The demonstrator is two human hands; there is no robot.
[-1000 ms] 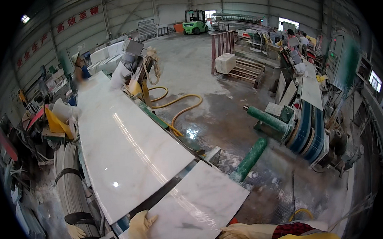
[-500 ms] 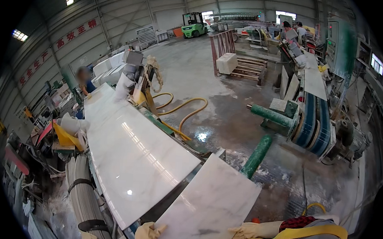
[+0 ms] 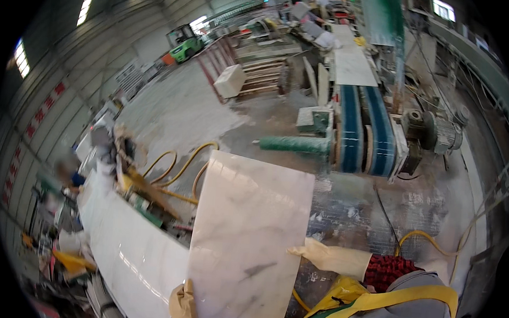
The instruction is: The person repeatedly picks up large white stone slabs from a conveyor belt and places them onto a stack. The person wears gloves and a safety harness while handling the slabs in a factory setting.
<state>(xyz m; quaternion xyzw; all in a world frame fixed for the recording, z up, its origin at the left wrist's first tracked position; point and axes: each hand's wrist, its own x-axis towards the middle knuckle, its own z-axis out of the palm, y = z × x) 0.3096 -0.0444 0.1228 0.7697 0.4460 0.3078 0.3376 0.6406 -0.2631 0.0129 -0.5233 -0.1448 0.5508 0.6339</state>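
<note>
Gripping the white marble slab (image 3: 244, 245) at both long edges, the gloved hands sit well apart: the left hand (image 3: 184, 306) is wrapped on the near left edge low in the view, and the right hand (image 3: 329, 257) is pressed flat against the right edge about midway up. The slab is lifted off the counter (image 3: 128, 256), just right of the longer pale slab lying there, and over the wet floor (image 3: 367, 205). To carry it well, I judge both palms should stay firm on opposite edges and the far end level, since polished stone slips in wet gloves. Its long axis runs away from the person, tilted slightly right, the far short edge pointing toward the green roller (image 3: 292, 144) and belt machine (image 3: 365, 130).
</note>
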